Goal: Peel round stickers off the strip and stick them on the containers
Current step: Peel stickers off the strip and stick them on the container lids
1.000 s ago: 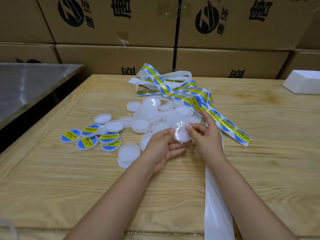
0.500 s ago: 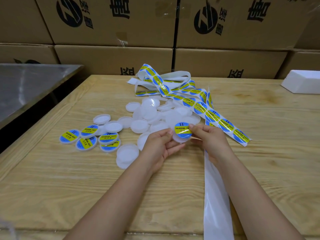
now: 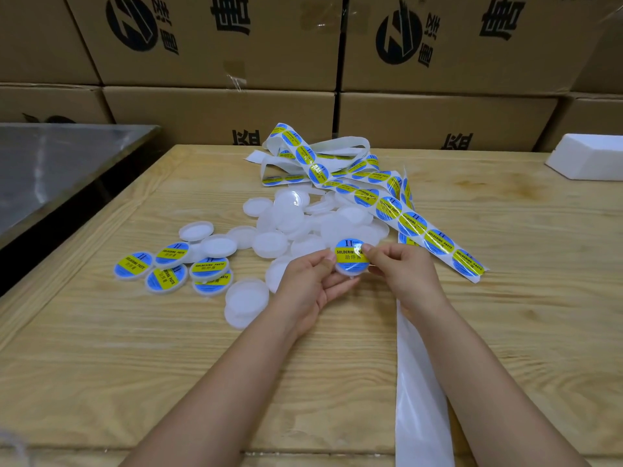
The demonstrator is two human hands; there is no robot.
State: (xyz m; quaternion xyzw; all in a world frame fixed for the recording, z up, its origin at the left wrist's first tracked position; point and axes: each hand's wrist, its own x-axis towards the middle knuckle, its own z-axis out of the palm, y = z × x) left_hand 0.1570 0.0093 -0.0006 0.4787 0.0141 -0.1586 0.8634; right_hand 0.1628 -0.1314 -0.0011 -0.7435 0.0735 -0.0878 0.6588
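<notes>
My left hand (image 3: 312, 281) holds a small round white container (image 3: 347, 269) by its left edge. A blue and yellow round sticker (image 3: 349, 252) lies on its top face. My right hand (image 3: 401, 269) pinches the container's right side, with the thumb pressing on the sticker. The sticker strip (image 3: 397, 207) winds from the back of the wooden table (image 3: 135, 348) down to the right of my hands. Its bare white backing (image 3: 421, 399) trails under my right forearm toward the near edge.
A heap of plain white containers (image 3: 293, 224) lies behind my hands. Several labelled containers (image 3: 175, 267) sit at the left. Cardboard boxes (image 3: 219, 45) are stacked along the back, a white foam block (image 3: 590, 156) lies at far right, and a metal table (image 3: 50, 170) stands at left.
One second ago the held container was bare; half a second ago a sticker lay on it. Now my right thumb presses on the sticker's right part.
</notes>
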